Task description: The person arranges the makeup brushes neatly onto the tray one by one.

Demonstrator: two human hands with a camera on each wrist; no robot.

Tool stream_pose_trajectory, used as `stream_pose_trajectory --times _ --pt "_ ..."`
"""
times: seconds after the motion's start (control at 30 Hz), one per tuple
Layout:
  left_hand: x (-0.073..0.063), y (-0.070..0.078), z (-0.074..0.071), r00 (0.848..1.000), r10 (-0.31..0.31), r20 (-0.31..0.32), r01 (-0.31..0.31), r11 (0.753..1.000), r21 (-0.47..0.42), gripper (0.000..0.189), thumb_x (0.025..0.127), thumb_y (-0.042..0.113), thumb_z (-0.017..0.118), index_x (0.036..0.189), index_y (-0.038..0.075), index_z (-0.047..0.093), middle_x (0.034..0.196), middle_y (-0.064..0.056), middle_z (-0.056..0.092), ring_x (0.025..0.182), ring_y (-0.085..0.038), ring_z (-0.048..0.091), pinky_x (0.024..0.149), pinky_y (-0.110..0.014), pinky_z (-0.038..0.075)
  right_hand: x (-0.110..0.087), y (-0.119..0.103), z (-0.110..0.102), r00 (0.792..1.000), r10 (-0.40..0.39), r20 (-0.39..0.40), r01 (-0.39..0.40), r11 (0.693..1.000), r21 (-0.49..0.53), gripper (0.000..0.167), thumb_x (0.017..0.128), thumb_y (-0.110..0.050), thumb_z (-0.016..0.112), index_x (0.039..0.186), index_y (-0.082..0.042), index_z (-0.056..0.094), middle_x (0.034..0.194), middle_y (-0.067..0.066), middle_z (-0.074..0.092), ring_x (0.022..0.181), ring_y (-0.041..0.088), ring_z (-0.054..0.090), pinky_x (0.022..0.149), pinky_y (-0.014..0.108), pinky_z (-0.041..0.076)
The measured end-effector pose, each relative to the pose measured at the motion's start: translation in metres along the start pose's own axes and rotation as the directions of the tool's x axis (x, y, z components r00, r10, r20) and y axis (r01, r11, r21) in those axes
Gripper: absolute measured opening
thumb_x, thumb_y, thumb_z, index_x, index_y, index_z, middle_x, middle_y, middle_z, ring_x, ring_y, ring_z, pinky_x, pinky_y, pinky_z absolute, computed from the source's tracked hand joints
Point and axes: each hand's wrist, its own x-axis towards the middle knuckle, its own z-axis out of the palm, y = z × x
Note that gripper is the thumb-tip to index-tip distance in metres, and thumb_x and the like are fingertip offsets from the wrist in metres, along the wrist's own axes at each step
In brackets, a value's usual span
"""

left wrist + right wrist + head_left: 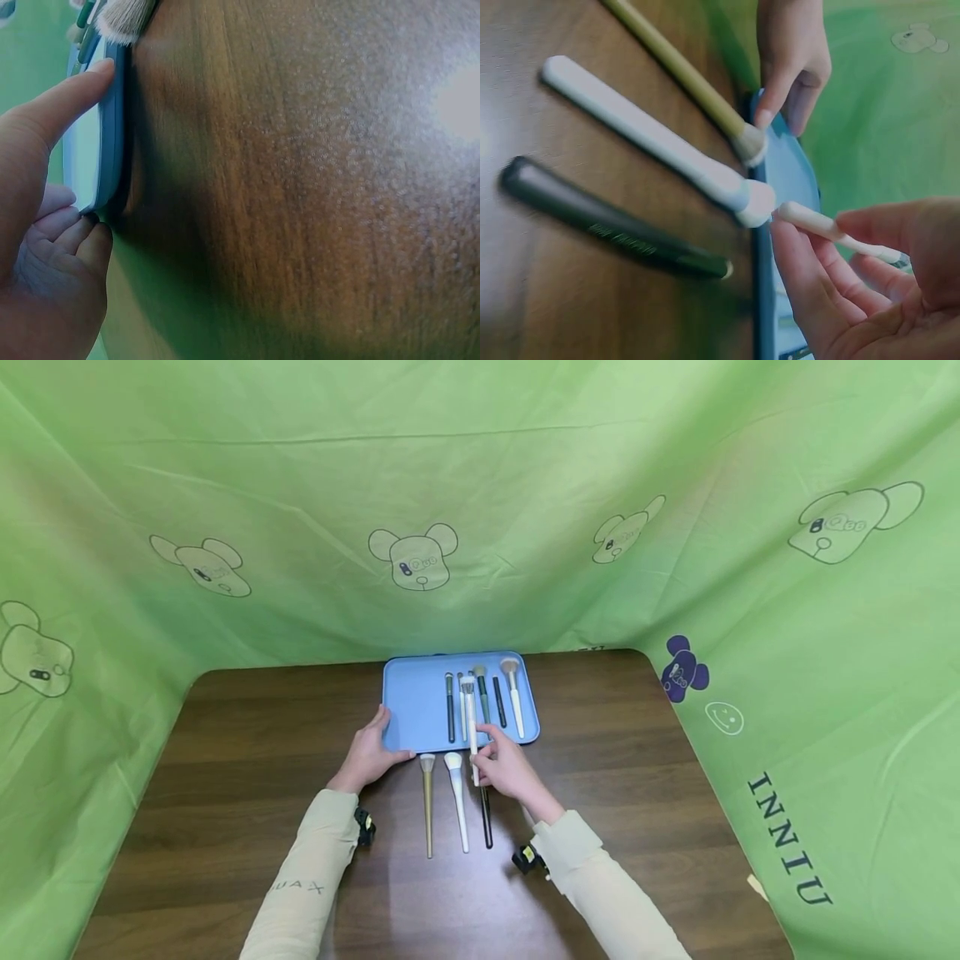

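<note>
Brush [472,712] pinched in right hand [508,770] over near edge of blue tray [416,697], left hand [368,755] holding its corner, thumb spread from fingers; gold brush [428,810] on table [637,802]

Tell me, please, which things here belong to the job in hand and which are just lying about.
Likely part of it:
white brush in the right hand;
blue tray, held by the left hand;
brushes on the tray;
gold brush, another white brush, black-handled tool.

Likely not:
green curtain;
pale item, unclear.
</note>
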Motion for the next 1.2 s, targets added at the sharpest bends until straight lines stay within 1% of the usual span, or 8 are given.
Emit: stream_pose_trajectory --times 0.3,0.5,0.6,0.73,0.83,0.97,1.1,1.2 --pt "0.0 -0.001 -0.001 1.0 -0.006 0.008 0.006 1.0 0.008 0.103 0.086 0.027 0.085 0.157 -0.01 0.02 0.164 -0.026 0.014 0.149 -0.039 0.02 0.117 -0.049 0.028 0.027 -0.018 0.008 1.0 -0.011 -0.004 0.011 0.998 -0.065 0.069 0.087 0.005 0.067 0.151 -0.005 0.043 0.091 0.011 0.062 0.065 0.032 0.068 0.064 0.043 0.061" --pt "-0.003 -0.003 0.001 1.0 -0.005 0.001 0.005 1.0 0.017 0.103 0.085 0.027 0.085 0.156 -0.011 0.021 0.163 -0.028 0.015 0.148 -0.04 0.022 0.116 -0.049 0.029 0.044 -0.023 0.016 1.0 -0.004 0.026 0.006 0.996 -0.084 0.065 0.087 0.008 0.068 0.148 0.002 0.047 0.086 0.011 0.064 0.069 0.035 0.07 0.068 0.043 0.061" --pt "-0.002 -0.004 0.001 1.0 0.001 -0.001 -0.001 1.0 0.019 0.103 0.085 0.027 0.086 0.156 -0.011 0.022 0.163 -0.028 0.015 0.148 -0.04 0.022 0.116 -0.049 0.03 0.053 -0.027 0.02 0.999 0.025 0.031 -0.021 0.992 -0.125 0.061 0.088 0.006 0.068 0.146 0.003 0.05 0.08 0.007 0.065 0.071 0.033 0.071 0.065 0.037 0.06" --pt "0.001 -0.003 0.001 1.0 0.011 -0.008 -0.01 1.0 0.018 0.103 0.085 0.029 0.086 0.156 -0.012 0.022 0.163 -0.028 0.016 0.148 -0.04 0.022 0.116 -0.049 0.029 0.068 -0.035 0.024 0.998 0.063 0.016 -0.059 0.981 -0.185 0.057 0.089 0.004 0.066 0.144 0.002 0.054 0.068 0.005 0.063 0.07 0.035 0.071 0.053 0.026 0.049" --pt "0.003 -0.002 0.002 1.0 0.014 -0.013 -0.014 1.0 0.019 0.104 0.085 0.03 0.085 0.156 -0.012 0.022 0.163 -0.029 0.015 0.148 -0.04 0.022 0.117 -0.049 0.029 0.078 -0.041 0.028 0.996 0.086 0.001 -0.083 0.969 -0.231 0.054 0.089 0.003 0.065 0.143 0.0 0.056 0.065 0.006 0.066 0.07 0.034 0.071 0.049 0.026 0.041" --pt "0.003 -0.002 0.002 1.0 0.007 -0.006 -0.007 1.0 0.014 0.104 0.085 0.03 0.085 0.156 -0.011 0.022 0.163 -0.028 0.015 0.148 -0.04 0.022 0.117 -0.048 0.029 0.088 -0.046 0.033 0.991 0.13 -0.018 -0.13 0.947 -0.295 0.054 0.087 0.003 0.067 0.141 0.0 0.059 0.08 0.008 0.073 0.068 0.028 0.072 0.05 0.026 0.045" --pt "0.0 -0.001 0.002 1.0 0.021 -0.008 -0.021 1.0 0.016 0.102 0.085 0.028 0.085 0.155 -0.013 0.023 0.162 -0.03 0.016 0.147 -0.042 0.023 0.116 -0.05 0.03 0.093 -0.047 0.039 0.99 0.135 -0.047 -0.143 0.916 -0.375 0.051 0.085 0.001 0.07 0.135 -0.001 0.064 0.099 0.011 0.075 0.064 0.021 0.068 0.059 0.028 0.052" --pt "-0.001 0.0 0.0 0.999 0.028 -0.015 -0.028 0.999 0.02 0.101 0.085 0.027 0.085 0.154 -0.014 0.023 0.161 -0.031 0.017 0.147 -0.043 0.023 0.116 -0.05 0.03 0.096 -0.046 0.043 0.993 0.098 -0.068 -0.118 0.892 -0.437 0.037 0.082 0.0 0.072 0.12 -0.001 0.071 0.096 0.009 0.073 0.062 0.016 0.059 0.061 0.03 0.051"
